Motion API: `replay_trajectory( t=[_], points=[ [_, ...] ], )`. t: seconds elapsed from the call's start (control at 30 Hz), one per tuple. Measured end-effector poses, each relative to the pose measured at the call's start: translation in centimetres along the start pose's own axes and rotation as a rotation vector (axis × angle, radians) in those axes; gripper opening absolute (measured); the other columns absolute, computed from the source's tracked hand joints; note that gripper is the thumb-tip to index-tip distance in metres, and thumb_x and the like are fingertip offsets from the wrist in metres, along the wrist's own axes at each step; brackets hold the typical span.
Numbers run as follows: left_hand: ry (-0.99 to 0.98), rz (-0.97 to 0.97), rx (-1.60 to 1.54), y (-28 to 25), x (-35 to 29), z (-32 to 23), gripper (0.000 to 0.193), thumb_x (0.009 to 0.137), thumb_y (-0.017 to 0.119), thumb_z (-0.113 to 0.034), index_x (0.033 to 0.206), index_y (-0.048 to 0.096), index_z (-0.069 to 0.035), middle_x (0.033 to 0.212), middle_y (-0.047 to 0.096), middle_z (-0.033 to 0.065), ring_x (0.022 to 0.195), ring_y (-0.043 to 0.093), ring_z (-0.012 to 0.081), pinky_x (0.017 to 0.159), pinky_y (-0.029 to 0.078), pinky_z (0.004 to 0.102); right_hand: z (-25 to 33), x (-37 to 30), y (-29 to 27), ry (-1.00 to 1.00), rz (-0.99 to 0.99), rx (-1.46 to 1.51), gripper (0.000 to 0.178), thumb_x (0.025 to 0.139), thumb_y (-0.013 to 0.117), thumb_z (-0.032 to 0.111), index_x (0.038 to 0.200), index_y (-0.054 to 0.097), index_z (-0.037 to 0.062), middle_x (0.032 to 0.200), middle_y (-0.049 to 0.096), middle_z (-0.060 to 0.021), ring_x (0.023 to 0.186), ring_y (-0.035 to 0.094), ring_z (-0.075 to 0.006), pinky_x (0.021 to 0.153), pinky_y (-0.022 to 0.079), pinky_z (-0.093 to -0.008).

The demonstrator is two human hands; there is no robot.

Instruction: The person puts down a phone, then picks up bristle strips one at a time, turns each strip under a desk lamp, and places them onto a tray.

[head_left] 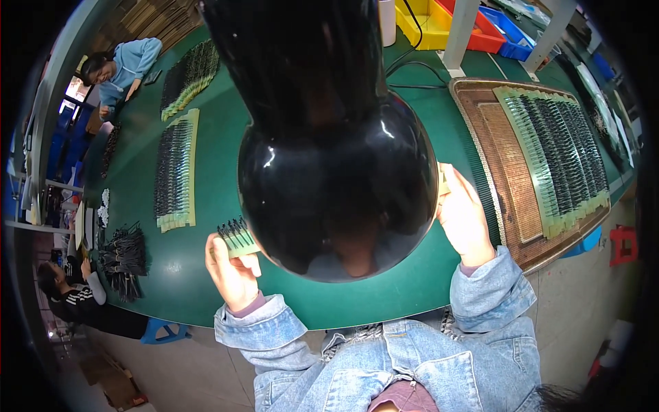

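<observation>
Left hand (233,269): clenched on the end of a pale green strip of small black parts (237,237), held just above the near edge of the green counter (206,288). Strip: run rightward behind a large glossy black lamp head (336,185), mid-length hidden.

Right hand (465,218): raised near the near right edge of the counter, fingers curled toward a pale sliver at the rim of the lamp head, apparently the far end of the same strip. Grip there: cannot tell, contact hidden by the lamp head.

Hazards, as judged:
- Strip bent or twisted if pulled unevenly, with its middle out of sight behind the lamp head.
- Black parts knocked against the lamp head, given almost no clearance.
- Strip dropped past the near edge, held right over it.

Open room:
- Left: bare green counter between the left hand and a flat row of strips (175,172); a heap of loose black parts (123,257) at the left edge.
- Right: narrow gap only, then a brown perforated tray (511,178) loaded with rows of strips (559,147), reaching the right edge.
- Far side: more strips, coloured bins (473,24), another person (123,65) at the far left corner.
</observation>
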State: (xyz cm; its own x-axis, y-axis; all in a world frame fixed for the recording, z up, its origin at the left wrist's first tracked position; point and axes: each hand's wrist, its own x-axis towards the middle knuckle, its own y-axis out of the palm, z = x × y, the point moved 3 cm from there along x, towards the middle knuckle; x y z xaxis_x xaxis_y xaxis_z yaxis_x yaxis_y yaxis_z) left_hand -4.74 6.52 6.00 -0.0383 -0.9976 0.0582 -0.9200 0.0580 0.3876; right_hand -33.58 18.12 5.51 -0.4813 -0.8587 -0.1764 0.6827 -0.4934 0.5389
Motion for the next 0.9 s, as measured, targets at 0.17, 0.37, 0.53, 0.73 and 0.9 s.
replay_trajectory(
  t=[0.17, 0.37, 0.53, 0.73, 0.9],
  points=[
    [0.079, -0.02, -0.023, 0.1, 0.0, 0.0, 0.026, 0.089, 0.039, -0.025, 0.091, 0.045, -0.001, 0.06, 0.049, 0.0061, 0.038, 0.041, 0.0102, 0.03, 0.035, 0.02, 0.0, -0.4, -0.2, 0.03, 0.037, -0.054, 0.026, 0.09, 0.035, 0.02, 0.094, 0.047, -0.0027, 0.071, 0.048, -0.0036, 0.058, 0.048, -0.0086, 0.052, 0.041, -0.0223],
    [0.08, -0.291, -0.059, -0.5, -0.3, -1.7, 0.027, 0.089, 0.037, -0.026, 0.092, 0.045, 0.0, 0.056, 0.046, 0.0038, 0.032, 0.035, 0.0069, 0.026, 0.028, 0.0166, 0.2, -2.1, 1.3, -0.145, 0.145, -0.154, 0.023, 0.088, 0.038, 0.015, 0.093, 0.049, -0.0044, 0.08, 0.053, -0.0052, 0.064, 0.05, -0.0087, 0.055, 0.039, -0.0183],
    [0.046, -0.34, -0.172, -2.7, -1.0, -2.0, 0.029, 0.088, 0.036, -0.028, 0.094, 0.046, -0.001, 0.052, 0.043, 0.0006, 0.028, 0.027, 0.0047, 0.024, 0.022, 0.0156, 0.9, -2.7, 1.5, -0.274, 0.199, -0.346, 0.02, 0.082, 0.042, 0.006, 0.066, 0.05, -0.0034, 0.064, 0.045, -0.0057, 0.054, 0.045, -0.0111, 0.048, 0.037, -0.0218],
    [0.056, -0.399, -0.119, -2.7, -1.3, -2.0, 0.029, 0.088, 0.036, -0.029, 0.094, 0.047, -0.003, 0.048, 0.039, -0.0019, 0.027, 0.024, 0.0046, 0.023, 0.021, 0.0158, 1.1, -2.8, 1.6, -0.316, 0.238, -0.417, 0.018, 0.078, 0.044, 0.002, 0.062, 0.05, -0.0033, 0.063, 0.044, -0.0058, 0.054, 0.045, -0.0107, 0.048, 0.037, -0.022],
    [0.049, -0.339, -0.179, -2.8, -1.4, -1.9, 0.029, 0.088, 0.036, -0.029, 0.094, 0.047, -0.002, 0.048, 0.039, -0.0015, 0.027, 0.024, 0.0043, 0.023, 0.021, 0.0157, 0.9, -2.9, 1.2, -0.274, 0.213, -0.357, 0.019, 0.078, 0.044, 0.004, 0.061, 0.049, -0.0024, 0.062, 0.044, -0.0054, 0.053, 0.043, -0.0099, 0.046, 0.035, -0.0216]
  ],
)
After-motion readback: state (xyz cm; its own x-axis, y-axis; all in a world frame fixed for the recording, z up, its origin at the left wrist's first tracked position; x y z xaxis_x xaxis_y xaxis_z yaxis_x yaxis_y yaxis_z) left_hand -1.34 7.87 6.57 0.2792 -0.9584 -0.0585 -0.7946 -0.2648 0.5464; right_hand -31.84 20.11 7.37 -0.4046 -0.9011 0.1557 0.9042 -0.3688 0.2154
